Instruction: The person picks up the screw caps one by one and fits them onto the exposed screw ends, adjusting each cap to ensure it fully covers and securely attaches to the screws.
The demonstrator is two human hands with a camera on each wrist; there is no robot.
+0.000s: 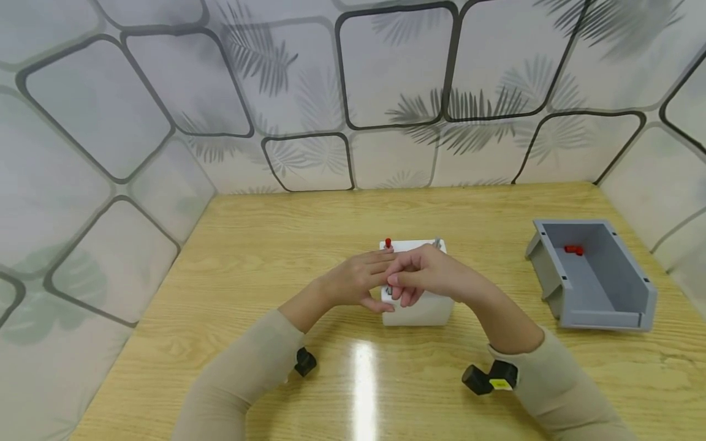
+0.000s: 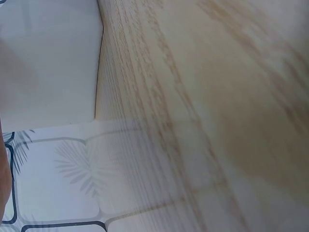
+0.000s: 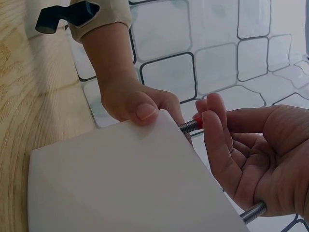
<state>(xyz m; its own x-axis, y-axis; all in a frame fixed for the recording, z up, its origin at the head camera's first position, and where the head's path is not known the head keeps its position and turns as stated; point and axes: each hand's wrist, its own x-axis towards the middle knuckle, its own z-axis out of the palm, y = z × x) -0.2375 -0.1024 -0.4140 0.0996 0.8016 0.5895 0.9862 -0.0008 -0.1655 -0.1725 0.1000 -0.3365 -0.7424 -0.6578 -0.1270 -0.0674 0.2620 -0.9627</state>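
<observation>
A white block [image 1: 419, 313] with threaded metal studs on its top stands on the wooden table. At its left side my left hand [image 1: 355, 278] holds it, fingers stretched over the top and thumb on the near face. My right hand [image 1: 432, 272] pinches a small red cap [image 3: 199, 123] at the end of the near-left stud [image 3: 187, 127]. Another red cap [image 1: 388, 243] sits on the far-left stud. A bare stud [image 1: 437, 242] shows at the far right corner, and another bare stud [image 3: 253, 212] shows below my right palm in the right wrist view.
A grey open-fronted bin [image 1: 607, 320] stands to the right, with a few red caps [image 1: 573, 250] on its floor. The wooden table [image 1: 265, 245] runs back to a patterned cloth wall [image 1: 397, 73]. The left wrist view shows mostly tabletop beside the block.
</observation>
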